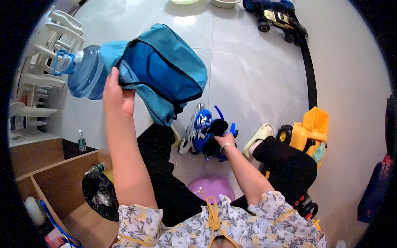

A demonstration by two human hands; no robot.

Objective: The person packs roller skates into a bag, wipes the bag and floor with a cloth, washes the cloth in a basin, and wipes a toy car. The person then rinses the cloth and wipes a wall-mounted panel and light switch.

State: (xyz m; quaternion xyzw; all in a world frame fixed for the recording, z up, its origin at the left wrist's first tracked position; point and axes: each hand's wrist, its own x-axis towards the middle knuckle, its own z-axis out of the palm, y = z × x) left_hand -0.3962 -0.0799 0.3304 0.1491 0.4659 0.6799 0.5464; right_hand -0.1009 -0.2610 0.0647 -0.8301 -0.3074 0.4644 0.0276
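My left hand [118, 93] grips the edge of a light-blue bag [188, 62] with a blue mesh panel and black trim, holding it up off the floor at the left. Part of that hand's fingers is hidden by the fabric. Low between my feet, my right hand [224, 140] is closed on the black upper of a blue inline skate [202, 122]. Blue straps stick up beside the black part. Whether a second skate stands there I cannot tell. Just left of the bag is a large clear-blue water jug [89, 72] with a blue handle.
A yellow toy truck [308, 132] stands by the right wall, with toy cars [279, 20] farther back. Beneath me is a purple stool [211, 188]. On the left are a wooden box [62, 182], a black plastic bag [99, 194], a small bottle [81, 140] and white railings [41, 78].
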